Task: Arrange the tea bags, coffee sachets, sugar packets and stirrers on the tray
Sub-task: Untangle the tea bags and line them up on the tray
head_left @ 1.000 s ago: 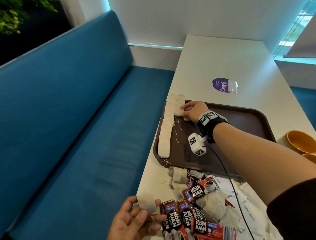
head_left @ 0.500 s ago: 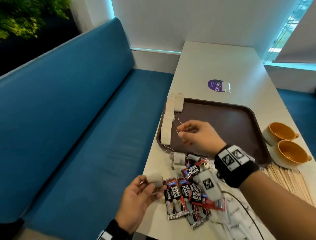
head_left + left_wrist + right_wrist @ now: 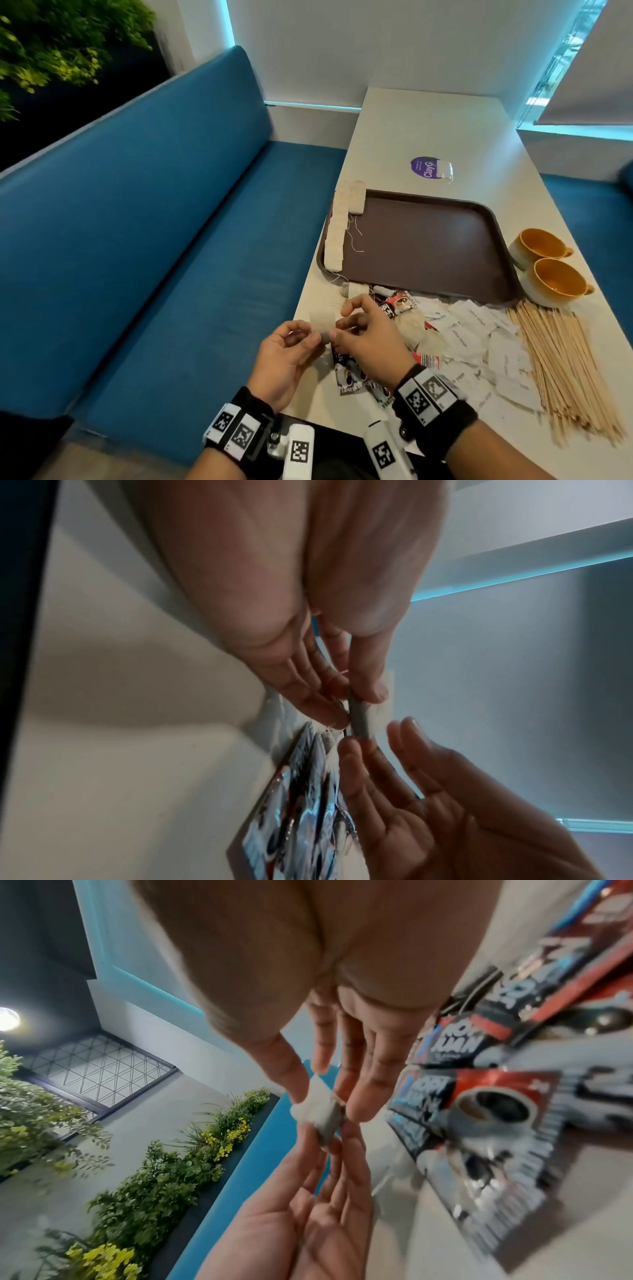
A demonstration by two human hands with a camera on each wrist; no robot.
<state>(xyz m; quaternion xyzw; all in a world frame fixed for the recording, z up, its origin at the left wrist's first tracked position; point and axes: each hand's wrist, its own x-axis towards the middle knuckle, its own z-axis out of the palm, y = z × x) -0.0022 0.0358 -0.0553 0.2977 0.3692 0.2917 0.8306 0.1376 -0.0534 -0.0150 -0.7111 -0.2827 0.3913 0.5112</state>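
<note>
Counts of things around the brown tray (image 3: 424,240)

Two orange cups (image 3: 537,245) are seen right of the tray; one tea bag (image 3: 322,320) is held before it. Tea bags in the row (image 3: 337,233) on it, sachets (image 3: 399,305), sugar packets (image 3: 479,329) and stirrers (image 3: 561,363) cannot be counted exactly.

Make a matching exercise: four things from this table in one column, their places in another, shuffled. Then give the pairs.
Things:
1. tea bag
2. tea bag row
3. stirrers
4. cups

Places:
A. right of the tray, on the table
B. pinched between the left hand and right hand
C. along the tray's left edge
D. piled on the table, near right of the tray

Pairs: 1-B, 2-C, 3-D, 4-A
</note>
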